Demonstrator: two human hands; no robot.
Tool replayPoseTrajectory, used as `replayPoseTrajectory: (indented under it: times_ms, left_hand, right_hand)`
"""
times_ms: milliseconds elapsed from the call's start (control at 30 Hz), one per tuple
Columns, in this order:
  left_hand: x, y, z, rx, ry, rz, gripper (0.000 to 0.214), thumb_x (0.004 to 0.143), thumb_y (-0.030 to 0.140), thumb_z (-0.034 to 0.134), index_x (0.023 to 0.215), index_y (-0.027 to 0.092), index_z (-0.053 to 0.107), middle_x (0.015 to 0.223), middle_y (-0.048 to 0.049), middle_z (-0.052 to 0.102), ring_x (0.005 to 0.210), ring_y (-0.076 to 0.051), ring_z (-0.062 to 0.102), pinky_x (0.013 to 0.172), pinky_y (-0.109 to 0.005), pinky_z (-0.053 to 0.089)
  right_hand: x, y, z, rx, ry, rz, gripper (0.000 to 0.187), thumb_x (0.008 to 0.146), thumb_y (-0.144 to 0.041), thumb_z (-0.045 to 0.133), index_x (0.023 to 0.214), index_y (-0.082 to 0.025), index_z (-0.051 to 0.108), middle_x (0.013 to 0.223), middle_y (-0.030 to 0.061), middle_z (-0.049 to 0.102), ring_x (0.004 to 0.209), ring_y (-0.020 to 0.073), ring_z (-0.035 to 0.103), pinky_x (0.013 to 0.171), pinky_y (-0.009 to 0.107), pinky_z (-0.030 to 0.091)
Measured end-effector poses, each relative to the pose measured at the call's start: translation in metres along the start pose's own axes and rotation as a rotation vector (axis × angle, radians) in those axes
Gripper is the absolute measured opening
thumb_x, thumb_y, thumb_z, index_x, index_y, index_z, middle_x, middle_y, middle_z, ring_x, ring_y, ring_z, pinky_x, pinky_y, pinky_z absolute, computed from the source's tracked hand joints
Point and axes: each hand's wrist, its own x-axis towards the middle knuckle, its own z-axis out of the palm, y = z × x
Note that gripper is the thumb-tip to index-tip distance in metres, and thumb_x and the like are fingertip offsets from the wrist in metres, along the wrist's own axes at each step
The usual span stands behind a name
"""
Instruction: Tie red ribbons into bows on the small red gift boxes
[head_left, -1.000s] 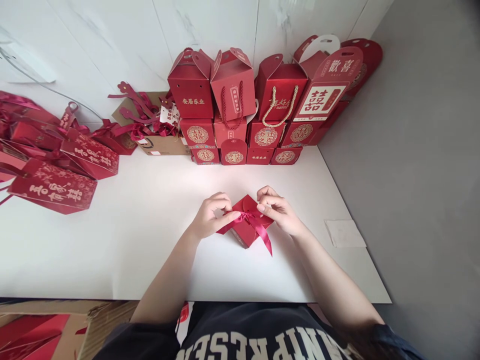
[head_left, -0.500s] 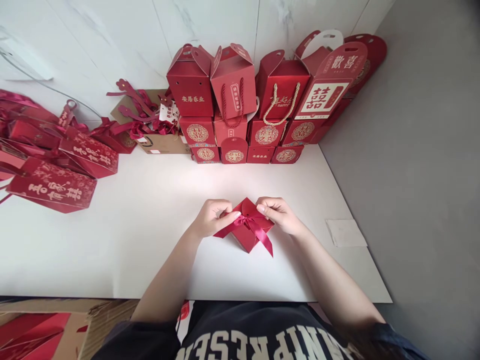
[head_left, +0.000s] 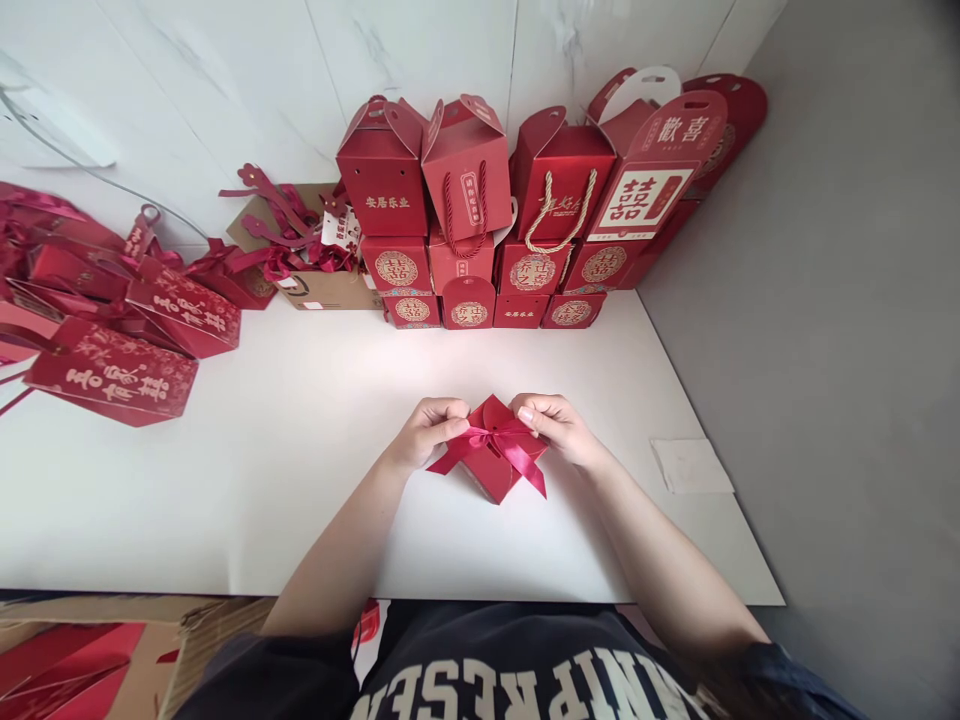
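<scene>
A small red gift box (head_left: 491,470) stands on the white table (head_left: 300,450) just in front of me. A red satin ribbon (head_left: 501,448) is tied in a bow over its top, with two tails hanging down its sides. My left hand (head_left: 426,432) pinches the bow's left loop, fingers curled. My right hand (head_left: 556,428) pinches the right loop in the same way. Both hands rest against the box's top flaps.
Stacked red gift boxes and bags (head_left: 517,210) line the back wall. A cardboard box of red ribbons (head_left: 300,255) sits left of them. Flat red boxes (head_left: 112,320) pile at the far left. A white slip (head_left: 690,465) lies at the right table edge. An open carton (head_left: 90,660) is at lower left.
The loose ribbon has been drawn into a fuller bow on the box top. Both hands have shifted slightly while still pinching the ribbon. The box stays where it was.
</scene>
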Motion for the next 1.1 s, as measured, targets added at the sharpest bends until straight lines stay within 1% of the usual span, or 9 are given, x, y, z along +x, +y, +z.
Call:
replayPoseTrajectory:
  times_ms: [333,600,667,733,833,900,967,1033,1100]
  left_hand:
    - [0.004,-0.009,-0.002,-0.144,-0.021,-0.005,0.061,0.074,0.055,0.071,0.051,0.017,0.029,0.054,0.0037,0.031,0.05,-0.008,0.03,0.05,-0.025,0.027]
    - [0.002,-0.008,-0.004,-0.132,-0.043,-0.034,0.06,0.077,0.055,0.069,0.051,0.017,0.03,0.052,0.0038,0.032,0.048,-0.007,0.031,0.05,-0.025,0.026]
    - [-0.001,-0.002,-0.011,-0.101,-0.057,-0.05,0.058,0.077,0.055,0.069,0.05,0.017,0.035,0.049,0.004,0.033,0.047,-0.007,0.03,0.049,-0.024,0.024]
    - [-0.005,0.005,-0.019,-0.06,-0.082,-0.068,0.053,0.076,0.054,0.071,0.051,0.015,0.044,0.048,0.003,0.037,0.046,-0.007,0.032,0.048,-0.024,0.022]
    - [-0.011,0.013,-0.029,-0.008,-0.12,-0.096,0.043,0.074,0.047,0.076,0.056,0.014,0.056,0.047,0.001,0.046,0.044,-0.007,0.035,0.045,-0.024,0.021]
    - [-0.014,0.016,-0.032,0.001,-0.134,-0.112,0.039,0.076,0.044,0.075,0.058,0.014,0.057,0.043,0.0012,0.048,0.039,-0.007,0.037,0.043,-0.023,0.023]
    - [-0.014,0.016,-0.031,-0.006,-0.143,-0.128,0.04,0.079,0.045,0.071,0.059,0.015,0.056,0.04,0.0011,0.05,0.035,-0.009,0.041,0.041,-0.022,0.025]
    - [-0.013,0.016,-0.029,-0.017,-0.149,-0.145,0.041,0.081,0.048,0.068,0.061,0.015,0.054,0.04,-0.0001,0.054,0.033,-0.01,0.046,0.038,-0.022,0.028]
    - [-0.011,0.016,-0.028,-0.024,-0.152,-0.162,0.041,0.081,0.049,0.067,0.062,0.015,0.054,0.041,-0.0017,0.058,0.032,-0.012,0.05,0.036,-0.021,0.03]
  right_hand:
    - [0.001,0.005,-0.001,0.048,-0.002,-0.028,0.047,0.092,-0.046,0.057,0.057,-0.018,0.041,0.061,-0.003,0.038,0.056,0.0107,0.032,0.056,0.027,0.024]
    - [0.003,0.004,0.002,0.039,0.021,-0.006,0.049,0.091,-0.051,0.056,0.056,-0.019,0.042,0.06,-0.0027,0.039,0.054,0.0114,0.033,0.054,0.028,0.027]
    - [0.003,-0.003,0.0,0.011,0.045,-0.007,0.042,0.091,-0.051,0.056,0.063,-0.019,0.053,0.066,-0.0008,0.047,0.059,0.0129,0.04,0.059,0.028,0.034]
    - [0.003,-0.012,-0.004,-0.057,0.082,-0.018,0.032,0.092,-0.049,0.056,0.082,-0.02,0.064,0.075,0.001,0.054,0.068,0.0146,0.047,0.068,0.029,0.039]
    - [-0.003,-0.028,-0.016,-0.207,0.109,0.003,0.031,0.092,-0.05,0.056,0.091,-0.02,0.065,0.078,0.0011,0.057,0.071,0.0144,0.049,0.071,0.028,0.041]
    - [-0.009,-0.036,-0.026,-0.298,0.039,0.105,0.039,0.093,-0.053,0.054,0.076,-0.018,0.062,0.067,0.0001,0.055,0.064,0.0131,0.049,0.065,0.027,0.041]
    - [-0.014,-0.04,-0.034,-0.358,-0.115,0.267,0.049,0.093,-0.057,0.049,0.069,-0.017,0.063,0.059,0.0008,0.056,0.058,0.0131,0.052,0.061,0.027,0.042]
    - [-0.017,-0.043,-0.037,-0.38,-0.296,0.399,0.053,0.092,-0.059,0.049,0.072,-0.015,0.069,0.062,0.004,0.064,0.058,0.0148,0.058,0.061,0.028,0.046]
    - [-0.018,-0.044,-0.036,-0.359,-0.431,0.436,0.048,0.09,-0.057,0.055,0.078,-0.014,0.072,0.072,0.0065,0.07,0.065,0.0167,0.063,0.066,0.029,0.049]
